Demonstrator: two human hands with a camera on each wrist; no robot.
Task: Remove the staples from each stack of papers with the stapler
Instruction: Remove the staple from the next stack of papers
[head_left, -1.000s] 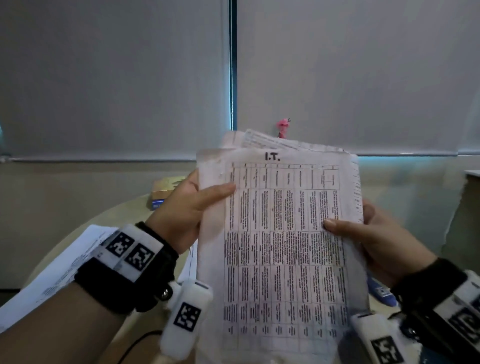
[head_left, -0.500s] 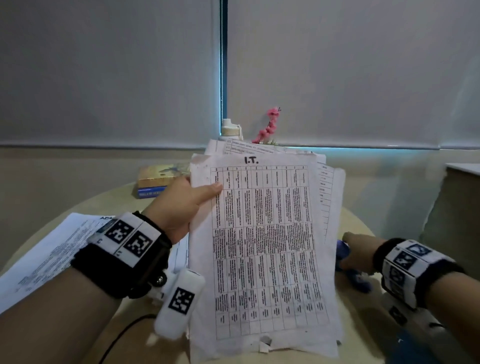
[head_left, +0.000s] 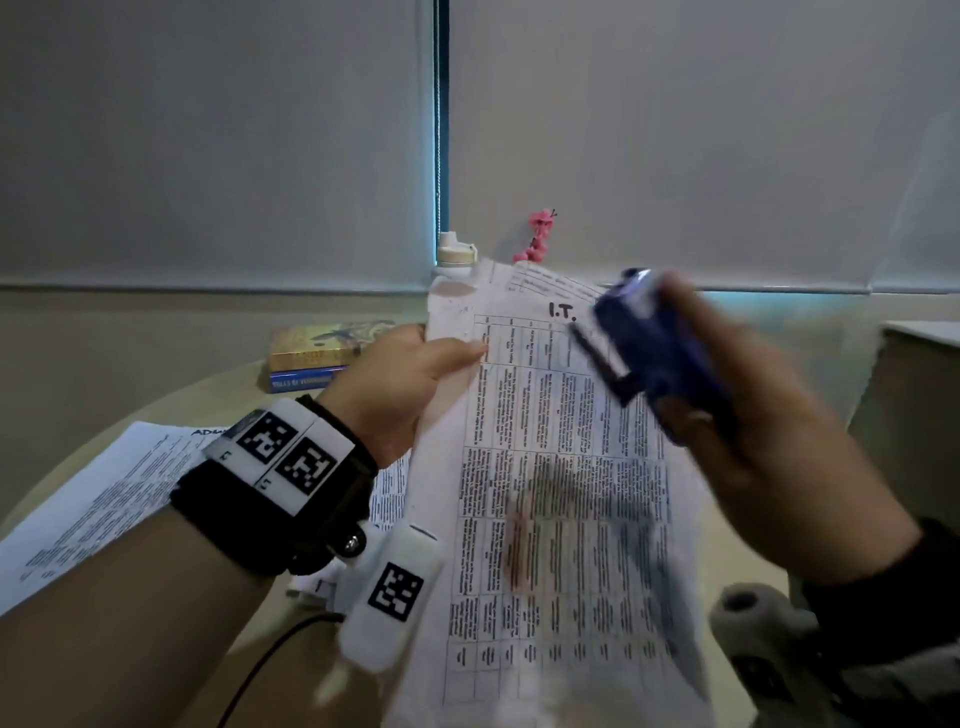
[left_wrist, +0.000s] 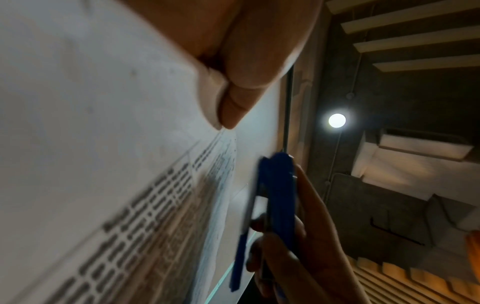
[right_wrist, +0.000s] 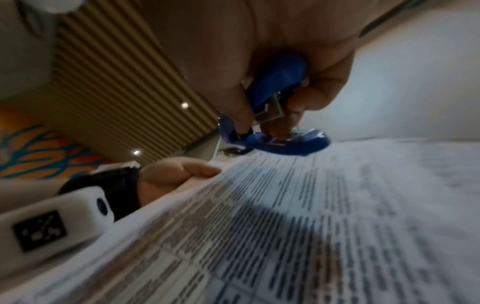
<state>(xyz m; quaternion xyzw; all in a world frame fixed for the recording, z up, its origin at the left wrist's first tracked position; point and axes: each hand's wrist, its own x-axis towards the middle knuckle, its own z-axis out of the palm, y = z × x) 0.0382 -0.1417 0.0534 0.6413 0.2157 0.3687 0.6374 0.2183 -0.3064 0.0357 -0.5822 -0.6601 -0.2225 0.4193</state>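
A stack of printed papers (head_left: 550, 499) headed "I.T." stands raised above the table, and my left hand (head_left: 410, 379) pinches its upper left edge, thumb on the front sheet. In the left wrist view the thumb (left_wrist: 233, 107) presses on the page (left_wrist: 103, 144). My right hand (head_left: 753, 431) grips a blue stapler (head_left: 654, 353) in front of the stack's upper right part; the picture is motion-blurred. The right wrist view has the stapler (right_wrist: 272, 115) hinged open in my fingers just above the paper (right_wrist: 311, 226). No staple is visible.
More printed sheets (head_left: 93, 504) lie on the round table at the left. Two stacked books (head_left: 322, 358) sit at the table's far side. A white bottle (head_left: 456, 254) and pink flowers (head_left: 537, 236) stand behind the held stack. A cabinet edge (head_left: 919, 332) is at right.
My right hand let go of the stack, dropped to the table at right for the blue stapler, and has lifted it up in front of the stack's top. The left hand keeps its hold.
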